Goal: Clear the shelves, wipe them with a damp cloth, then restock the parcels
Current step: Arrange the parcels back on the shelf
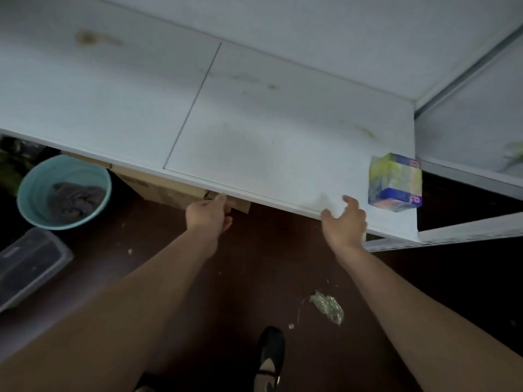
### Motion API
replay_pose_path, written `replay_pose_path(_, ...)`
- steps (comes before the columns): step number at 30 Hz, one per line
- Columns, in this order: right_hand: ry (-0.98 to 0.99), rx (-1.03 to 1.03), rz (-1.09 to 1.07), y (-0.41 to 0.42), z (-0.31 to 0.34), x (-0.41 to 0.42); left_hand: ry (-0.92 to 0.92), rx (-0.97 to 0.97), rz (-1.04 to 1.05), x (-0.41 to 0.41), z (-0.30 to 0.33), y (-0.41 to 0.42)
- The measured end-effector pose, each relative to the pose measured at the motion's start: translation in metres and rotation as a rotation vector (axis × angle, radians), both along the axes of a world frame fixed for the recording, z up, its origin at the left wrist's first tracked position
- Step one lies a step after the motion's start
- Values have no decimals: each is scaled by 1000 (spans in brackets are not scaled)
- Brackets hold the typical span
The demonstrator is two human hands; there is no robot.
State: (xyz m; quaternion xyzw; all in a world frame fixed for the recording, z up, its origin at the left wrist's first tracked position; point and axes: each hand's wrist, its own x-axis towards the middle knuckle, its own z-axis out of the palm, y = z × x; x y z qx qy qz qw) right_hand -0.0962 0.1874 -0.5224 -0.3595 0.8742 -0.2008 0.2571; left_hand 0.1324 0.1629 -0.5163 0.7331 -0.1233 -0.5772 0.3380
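A white shelf (254, 131) with faint brown stains fills the upper part of the view. One small parcel, a blue and yellow-green box (394, 182), stands at the shelf's right front corner. My right hand (345, 219) hovers at the shelf's front edge just left of the box, fingers spread and holding nothing. My left hand (209, 215) is below the shelf edge with its fingers loosely curled, empty, in front of a cardboard box (169, 190) on the lower level. A grey cloth (75, 200) lies in a teal basin (34, 176) on the floor at left.
A clear plastic lidded container (28, 264) sits on the dark floor at lower left. A crumpled plastic scrap (327, 305) lies on the floor. My shoe (268, 357) is at the bottom. A second white shelf unit (467, 176) adjoins at right.
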Motion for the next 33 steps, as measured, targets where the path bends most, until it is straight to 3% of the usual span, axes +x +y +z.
replay_pose_path(6,75,-38,-200,-10,-38,-91,75,13,-68,-107,-27,-18)
replay_pose_path(12,62,-115,-351,-40,-70,-135,105,-1,-120,-155,-42,-35)
replay_pose_path(22,61,-235,-239,-45,-73,-182,45,47,-137,-147,-60,-30)
replay_pose_path(27,-41,-394,-198,-33,-67,-149,22,54,-152,-133,-52,-22)
replay_pose_path(33,-207,-423,-80,-18,-53,-49,66,34,-175,-82,-35,-6)
